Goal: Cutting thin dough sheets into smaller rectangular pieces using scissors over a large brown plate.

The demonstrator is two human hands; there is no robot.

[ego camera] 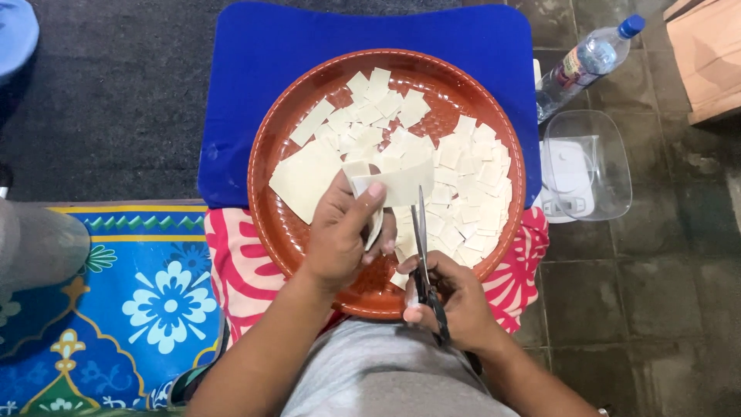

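We see a pale strip (397,185) of thin dough or paper held up over the middle of a round brown tray (272,154). The left hand (340,232) pinches the strip's near end, thumb on top and fingers curled beneath, so that grip is clamped on the strip. The rest of the strip reaches out to the right, just above the heap.

Just beside it, the right hand (455,297) holds scissors (422,255) by their dark handles, fingers closed through and around the loops. The blades point away from the body toward the strip's lower edge. They look nearly together, and we cannot tell whether they touch the strip.

Under both hands the tray carries many small cut squares (463,193), piled mostly on its right half and far side. A larger uncut sheet (305,179) lies on the left part. The tray rests on the person's lap, over a pink patterned cloth (235,262), with its far rim on a blue stool (324,35).

Farther out, a blue flowered mat (147,309) covers the floor on the left. On the tiles to the right stand a clear container (610,166) and a lying water bottle (587,62).
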